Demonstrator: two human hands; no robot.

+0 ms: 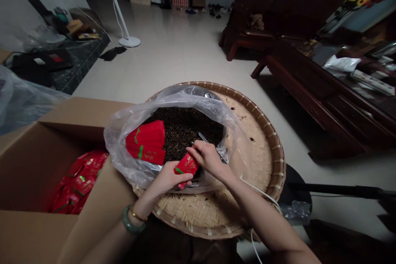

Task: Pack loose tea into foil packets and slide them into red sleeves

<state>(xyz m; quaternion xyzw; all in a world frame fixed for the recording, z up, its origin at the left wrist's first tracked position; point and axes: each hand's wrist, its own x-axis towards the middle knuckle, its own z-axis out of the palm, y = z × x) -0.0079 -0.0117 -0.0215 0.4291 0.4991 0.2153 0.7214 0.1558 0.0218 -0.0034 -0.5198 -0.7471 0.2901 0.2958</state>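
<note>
Work looks partway: a heap of packets [78, 185] lies in the box [23, 148] beyond the tray [276, 144]'s left edge, a fanned stack [145, 136] in the bag [119, 130] on dark leaves [177, 132]. Nearer the tray's front edge, the left hand [171, 176] grasps one red packet [187, 164]; the right hand [208, 156] pinches its top.

The only camera sits on the wearer's head, facing forward and down: close above the left hand [169, 176], right hand [208, 157] and tray [260, 154] toward six o'clock, the floor [182, 60] receding toward twelve.
</note>
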